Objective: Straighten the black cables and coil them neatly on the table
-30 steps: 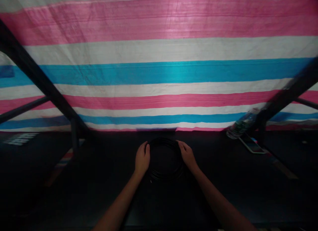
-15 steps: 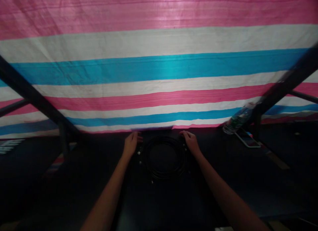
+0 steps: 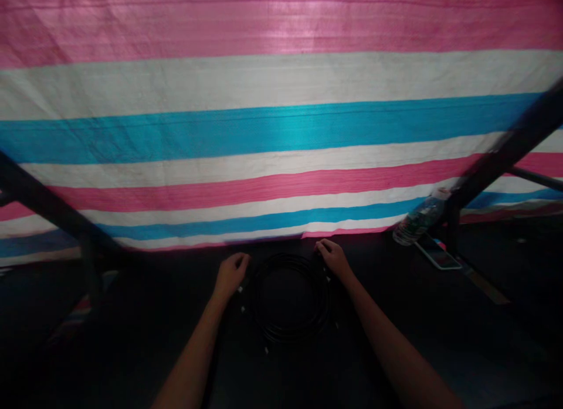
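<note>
A coil of black cable [image 3: 285, 334] lies flat on the dark tabletop, wound into a ring of several turns. Small pale bits, perhaps connector ends or ties, show around its outer edge; they are too dim to name. My left hand [image 3: 231, 275] is at the coil's far left, thumb and fingers closed together. At the far right of the ring, my right hand [image 3: 332, 258] has its fingertips pinched together. Whether either hand holds something small cannot be made out in the low light.
Behind the table hangs a striped pink, white and blue plastic sheet [image 3: 281, 128]. A clear bottle [image 3: 420, 218] leans by the dark slanted post [image 3: 488, 157] at right, with a phone [image 3: 437, 254] lying beside it. Another dark post [image 3: 53, 207] slants at left.
The view has shifted, so hands and coil appear slightly lower. My left hand's fingers, spread a little before, are now curled closed. My right hand remains pinched by the coil.
</note>
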`<action>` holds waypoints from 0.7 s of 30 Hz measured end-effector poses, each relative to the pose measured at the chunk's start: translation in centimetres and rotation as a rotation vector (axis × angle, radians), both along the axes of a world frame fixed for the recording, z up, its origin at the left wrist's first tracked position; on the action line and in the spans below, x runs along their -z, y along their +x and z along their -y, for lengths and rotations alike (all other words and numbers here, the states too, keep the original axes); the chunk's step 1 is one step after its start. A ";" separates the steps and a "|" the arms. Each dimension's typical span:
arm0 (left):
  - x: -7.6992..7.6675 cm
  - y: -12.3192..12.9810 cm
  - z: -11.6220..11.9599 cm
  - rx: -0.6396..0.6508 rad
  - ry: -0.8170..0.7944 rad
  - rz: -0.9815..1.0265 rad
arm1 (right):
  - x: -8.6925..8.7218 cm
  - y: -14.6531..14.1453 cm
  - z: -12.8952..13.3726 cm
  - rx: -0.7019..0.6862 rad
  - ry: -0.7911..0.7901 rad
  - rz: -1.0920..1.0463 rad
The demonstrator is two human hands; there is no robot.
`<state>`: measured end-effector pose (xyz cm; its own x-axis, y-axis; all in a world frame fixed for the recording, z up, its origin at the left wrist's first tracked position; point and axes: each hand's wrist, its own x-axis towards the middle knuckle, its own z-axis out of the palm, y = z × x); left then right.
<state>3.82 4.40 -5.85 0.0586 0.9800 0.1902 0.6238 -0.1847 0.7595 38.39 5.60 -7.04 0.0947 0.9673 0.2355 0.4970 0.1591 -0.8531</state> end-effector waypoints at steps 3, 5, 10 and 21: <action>0.0 0.2 -0.1 0.029 0.004 -0.033 | 0.0 0.0 0.1 -0.011 0.011 0.028; 0.0 0.5 0.1 0.051 0.002 -0.052 | -0.1 -0.1 0.1 -0.016 0.012 0.040; -0.1 1.0 0.5 0.095 0.004 -0.103 | -0.1 -0.2 0.2 -0.022 0.004 0.060; -0.2 1.2 0.6 0.110 0.026 -0.154 | 0.0 -0.3 0.2 -0.030 0.015 0.087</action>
